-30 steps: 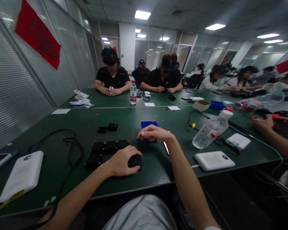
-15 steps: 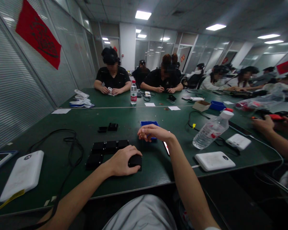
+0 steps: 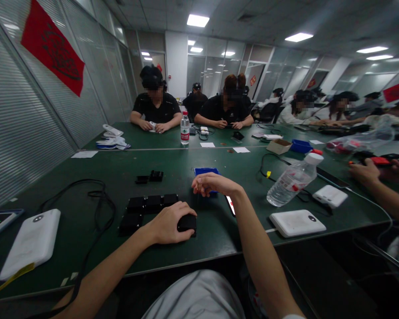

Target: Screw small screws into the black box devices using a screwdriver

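Observation:
My left hand [image 3: 169, 223] rests on the green table [image 3: 213, 241], its thumb and fingers closed around a black square box [image 3: 187, 224]. Beside it and partly behind my wrist, several similar black boxes [image 3: 153, 204] lie in a block. A little farther away are two small black parts [image 3: 156, 176]. My right hand [image 3: 213, 184] hangs bent at the wrist over a small blue tray [image 3: 206, 171] and hides most of it. Its fingers are curled together; a tiny glint shows at the fingertips, too small to name.
A tilted water bottle [image 3: 294, 179], a white power bank [image 3: 297, 223] and a phone [image 3: 231, 204] are to the right. Another white power bank [image 3: 31, 241] and a black cable [image 3: 101, 199] lie left. A co-worker's hands [image 3: 369, 173] hold something red and black at far right.
My right hand has shifted very slightly over the blue tray. My left hand stays on the black box.

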Demonstrator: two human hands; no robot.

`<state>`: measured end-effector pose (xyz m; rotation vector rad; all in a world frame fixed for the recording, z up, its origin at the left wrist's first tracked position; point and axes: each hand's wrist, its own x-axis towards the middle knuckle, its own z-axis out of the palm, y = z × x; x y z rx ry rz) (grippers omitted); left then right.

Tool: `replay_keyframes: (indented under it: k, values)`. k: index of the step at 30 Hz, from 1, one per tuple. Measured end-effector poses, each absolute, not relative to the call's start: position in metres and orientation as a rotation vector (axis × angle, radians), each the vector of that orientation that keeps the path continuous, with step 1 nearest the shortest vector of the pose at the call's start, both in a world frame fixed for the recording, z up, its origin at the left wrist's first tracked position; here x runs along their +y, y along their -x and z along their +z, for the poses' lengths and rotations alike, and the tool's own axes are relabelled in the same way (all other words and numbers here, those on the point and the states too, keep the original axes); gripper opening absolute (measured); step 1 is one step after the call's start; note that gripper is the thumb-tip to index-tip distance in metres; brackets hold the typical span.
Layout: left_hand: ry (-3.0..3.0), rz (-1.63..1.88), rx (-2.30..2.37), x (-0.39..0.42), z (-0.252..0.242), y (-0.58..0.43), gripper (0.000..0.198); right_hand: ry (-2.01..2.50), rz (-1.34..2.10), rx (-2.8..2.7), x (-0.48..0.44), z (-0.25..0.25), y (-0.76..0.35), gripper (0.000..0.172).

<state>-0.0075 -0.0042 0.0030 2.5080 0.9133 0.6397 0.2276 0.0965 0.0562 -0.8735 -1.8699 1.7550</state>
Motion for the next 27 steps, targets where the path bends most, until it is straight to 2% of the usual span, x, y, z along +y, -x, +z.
replay_keyframes:
  k: [17, 27]
  values:
    - [-2.494, 0.609, 0.918, -0.0039, 0.0025, 0.0073, 0.039, 0.802, 1.844, -1.892, 0.0958, 0.0546, -0.2268, 0.035]
    - [-2.470, 0.620, 0.935, -0.0030, 0.0016, 0.0072, 0.036, 0.305, 2.004, -1.961, 0.0919, 0.0528, -0.2296, 0.046]
